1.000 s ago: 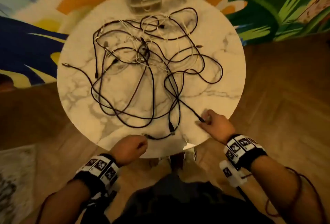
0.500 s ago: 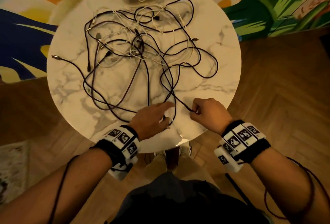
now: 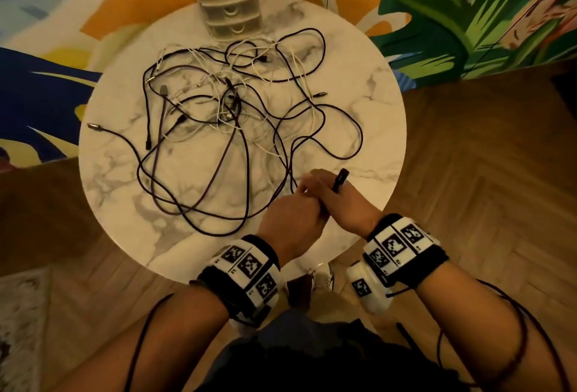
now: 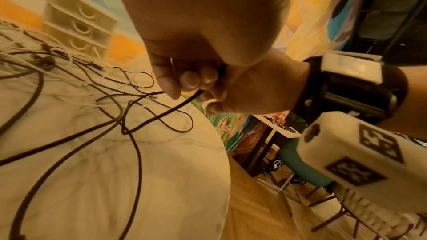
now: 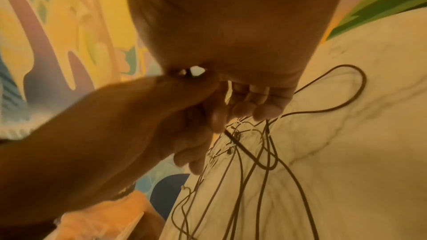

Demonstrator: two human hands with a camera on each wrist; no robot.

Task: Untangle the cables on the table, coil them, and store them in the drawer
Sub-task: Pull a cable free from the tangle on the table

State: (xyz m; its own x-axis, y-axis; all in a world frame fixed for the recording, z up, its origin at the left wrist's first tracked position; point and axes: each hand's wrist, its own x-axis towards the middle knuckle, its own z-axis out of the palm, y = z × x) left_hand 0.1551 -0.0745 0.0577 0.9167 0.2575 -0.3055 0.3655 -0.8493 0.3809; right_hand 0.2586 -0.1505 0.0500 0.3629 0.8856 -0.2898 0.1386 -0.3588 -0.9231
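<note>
Two hands meet over the near edge of the round marble counter [image 3: 374, 104], both closed on the same dark cable [image 4: 161, 114]. The right hand [image 3: 346, 204] has its fingers curled round the cable just below its plug [image 3: 340, 177], and the plug end sticks up and away from the knuckles. The left hand [image 3: 290, 223] sits just beside it, touching it, with fingertips [image 4: 191, 79] pinched on the cable where it leaves the right fist. In the left wrist view the cable runs out from between the pinching fingers, slopes down to the marble and bends back toward the pile.

Most of the cables lie beyond the hands as one loose tangle [image 3: 231, 116] spread across the middle and far half of the counter, dark cords looped over and under thinner white ones. Several plug ends poke out of it; one lies apart near the left rim [image 3: 92, 125]. Wide dark loops reach close to the hands on their left side.

At the far edge of the counter stands a small pale drawer unit [image 3: 226, 9], its drawers closed, touching the far fringe of the tangle.
</note>
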